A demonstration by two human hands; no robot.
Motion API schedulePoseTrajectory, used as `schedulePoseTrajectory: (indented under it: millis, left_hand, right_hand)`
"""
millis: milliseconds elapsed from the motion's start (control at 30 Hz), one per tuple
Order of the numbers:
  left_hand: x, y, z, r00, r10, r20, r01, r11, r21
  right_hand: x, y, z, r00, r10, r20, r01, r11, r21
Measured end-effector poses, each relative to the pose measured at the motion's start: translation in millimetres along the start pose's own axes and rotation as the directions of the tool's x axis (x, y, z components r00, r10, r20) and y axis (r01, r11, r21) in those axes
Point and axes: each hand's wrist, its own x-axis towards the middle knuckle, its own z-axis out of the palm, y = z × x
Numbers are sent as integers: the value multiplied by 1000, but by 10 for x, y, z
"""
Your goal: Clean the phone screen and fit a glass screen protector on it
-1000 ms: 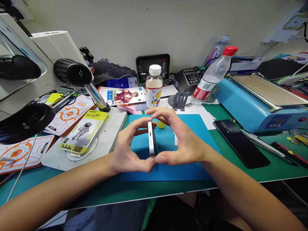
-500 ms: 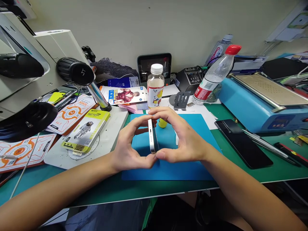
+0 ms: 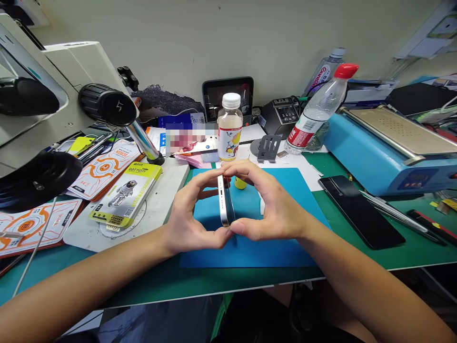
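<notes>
A smartphone stands on edge above the blue mat, its silver bottom end with the charging port facing me. My left hand grips it from the left, thumb at the near lower corner and fingers at the upper edge. From the right, my right hand pinches the same two edges, its thumb tip meeting the left thumb. The phone's dark screen side, turned right, shows only as a thin strip. Behind it, partly covered by my right fingers, is a small yellow container.
A microscope with its pale base takes up the left, with a yellow battery pack on it. Bottles stand behind the mat, including a juice bottle. A black phone and a blue heating plate are at right.
My view has shifted very slightly. Both hands keep the same hold on the smartphone, which appears tilted a little more, showing slightly more of its dark side.
</notes>
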Motion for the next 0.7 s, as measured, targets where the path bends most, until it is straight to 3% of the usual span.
schedulePoseTrajectory:
  millis: [300, 700]
  left_hand:
    - [4, -14, 3, 1000, -10, -2, 10, 1000, -26]
    - [13, -21, 3, 1000, 19, 4, -19, 999, -27]
  right_hand:
    - [-11, 5, 28, 999, 49, -22, -47, 995, 84]
    - [-17, 32, 45, 999, 4, -35, 1, 989, 148]
